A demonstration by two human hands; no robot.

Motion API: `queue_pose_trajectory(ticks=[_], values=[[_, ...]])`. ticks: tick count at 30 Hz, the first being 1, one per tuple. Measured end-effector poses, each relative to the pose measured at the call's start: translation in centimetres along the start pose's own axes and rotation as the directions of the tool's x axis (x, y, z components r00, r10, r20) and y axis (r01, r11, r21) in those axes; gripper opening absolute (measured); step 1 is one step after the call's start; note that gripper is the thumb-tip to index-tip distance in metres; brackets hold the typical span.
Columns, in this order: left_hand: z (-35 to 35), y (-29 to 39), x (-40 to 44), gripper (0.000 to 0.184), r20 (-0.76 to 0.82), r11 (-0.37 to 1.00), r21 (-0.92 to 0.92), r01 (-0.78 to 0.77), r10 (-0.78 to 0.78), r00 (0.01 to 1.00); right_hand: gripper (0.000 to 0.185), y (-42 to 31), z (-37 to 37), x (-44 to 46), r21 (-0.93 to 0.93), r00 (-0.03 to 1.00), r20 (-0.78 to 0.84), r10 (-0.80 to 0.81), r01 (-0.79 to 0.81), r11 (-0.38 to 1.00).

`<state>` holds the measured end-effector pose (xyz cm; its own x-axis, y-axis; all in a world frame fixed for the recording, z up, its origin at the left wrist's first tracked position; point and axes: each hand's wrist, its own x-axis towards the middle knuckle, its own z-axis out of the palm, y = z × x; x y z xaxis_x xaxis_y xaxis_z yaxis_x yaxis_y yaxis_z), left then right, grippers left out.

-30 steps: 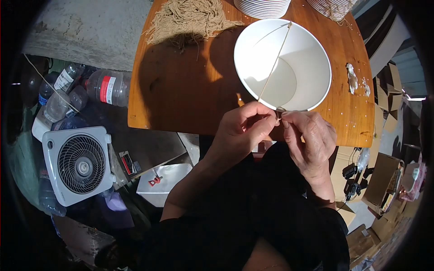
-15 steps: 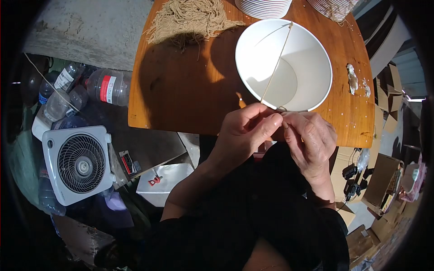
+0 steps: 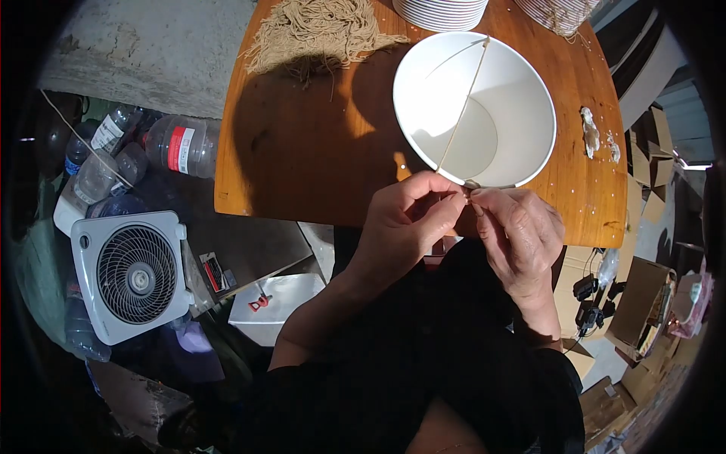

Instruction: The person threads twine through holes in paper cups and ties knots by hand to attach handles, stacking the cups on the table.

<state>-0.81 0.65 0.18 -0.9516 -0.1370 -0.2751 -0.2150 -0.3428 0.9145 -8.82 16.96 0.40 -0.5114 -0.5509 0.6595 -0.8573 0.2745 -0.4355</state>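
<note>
A white bucket [image 3: 522, 106] lies tilted on the wooden table, its open mouth toward me. A thin tan cord [image 3: 463, 110] runs across the mouth from the far rim to the near rim. At the near rim my left hand [image 3: 416, 216] pinches the cord's end between thumb and forefinger. Close beside it, almost touching, my right hand [image 3: 520, 231] is also pinched at the cord, of which only a tiny bit shows between the fingertips. The knot or hole there is mostly hidden by the fingers.
On the wooden table [image 3: 302, 174] lie a heap of tan cords [image 3: 318, 34], a stack of white buckets [image 3: 442, 11], another stack [image 3: 556, 13] with cords on it, and whitish scraps [image 3: 589, 132]. A fan [image 3: 136, 278] and plastic bottles [image 3: 181, 147] are at the left, cardboard boxes [image 3: 639, 303] at the right.
The bucket has shifted very slightly to the right. The fingertips of both hands closed together over the cord's end, then parted a little again.
</note>
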Motion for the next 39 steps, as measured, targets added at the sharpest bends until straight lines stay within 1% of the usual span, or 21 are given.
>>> queue_pose_trajectory(ticks=[3,6,8,12,14,17,21,24,26,27,30,33,34,36,39], values=[[0.1,-0.3,0.1,0.014,-0.008,0.998,0.015,-0.055,0.055,0.998,0.023,0.2,0.2,-0.1,0.021,1.0,-0.013,-0.016,0.016,1.0],[0.0,0.1,0.0,0.015,-0.012,0.998,0.042,-0.043,0.043,0.999,0.024,0.2,0.2,-0.1,0.019,0.999,-0.023,-0.022,0.023,1.0],[-0.1,0.1,0.0,0.017,-0.011,0.999,-0.039,-0.03,0.029,1.0,0.024,0.2,0.1,-0.1,0.008,1.0,-0.018,-0.02,0.021,1.0],[-0.4,-0.1,0.1,0.019,0.009,0.996,-0.073,-0.052,0.052,0.999,0.023,0.3,0.3,-0.1,0.016,0.999,-0.028,-0.029,0.029,0.999],[0.1,0.6,0.0,0.019,-0.031,0.998,-0.057,0.014,-0.016,0.999,0.023,0.4,0.2,-0.1,0.024,0.999,-0.016,-0.04,0.04,0.999],[-0.3,0.1,0.1,0.018,0.003,1.0,-0.011,0.013,-0.013,1.0,0.023,0.5,0.2,-0.2,0.032,0.999,-0.01,-0.046,0.046,0.998],[-0.4,0.0,0.2,0.018,-0.007,1.0,-0.003,0.0,0.0,1.0,0.023,0.6,0.2,-0.1,0.027,0.998,-0.002,-0.057,0.057,0.998],[-0.5,0.0,0.3,0.018,-0.01,0.999,0.015,-0.038,0.038,0.999,0.024,0.6,0.4,0.0,0.02,0.997,-0.017,-0.07,0.07,0.997],[-0.7,0.7,0.2,0.017,0.025,0.993,-0.046,0.11,-0.109,0.994,0.025,0.5,0.3,-0.2,0.003,0.998,-0.028,-0.049,0.049,0.999],[-0.7,0.7,0.2,0.017,0.025,0.993,-0.046,0.111,-0.11,0.994,0.025,0.5,0.3,-0.2,0.003,0.998,-0.028,-0.048,0.048,0.999],[-0.7,0.2,0.3,0.019,0.022,0.999,0.001,0.044,-0.044,0.999,0.025,0.3,0.3,-0.2,0.008,1.0,-0.019,-0.004,0.005,1.0],[-0.6,0.1,0.4,0.022,0.034,0.998,-0.064,0.016,-0.014,0.999,0.025,0.2,0.3,-0.2,0.0,1.0,-0.018,-0.024,0.024,1.0],[-0.7,0.2,0.4,0.022,0.04,0.99,-0.137,0.041,-0.036,0.999,0.024,0.3,0.2,-0.2,-0.001,1.0,-0.016,-0.025,0.025,1.0],[-0.7,0.3,0.3,0.023,0.046,0.976,-0.209,0.065,-0.057,0.997,0.024,0.3,0.3,-0.2,-0.001,1.0,-0.014,-0.026,0.026,1.0],[-0.6,0.5,0.2,0.022,0.071,0.983,-0.163,0.08,-0.07,0.995,0.024,0.4,0.3,-0.1,0.007,0.999,-0.011,-0.033,0.033,0.999]])
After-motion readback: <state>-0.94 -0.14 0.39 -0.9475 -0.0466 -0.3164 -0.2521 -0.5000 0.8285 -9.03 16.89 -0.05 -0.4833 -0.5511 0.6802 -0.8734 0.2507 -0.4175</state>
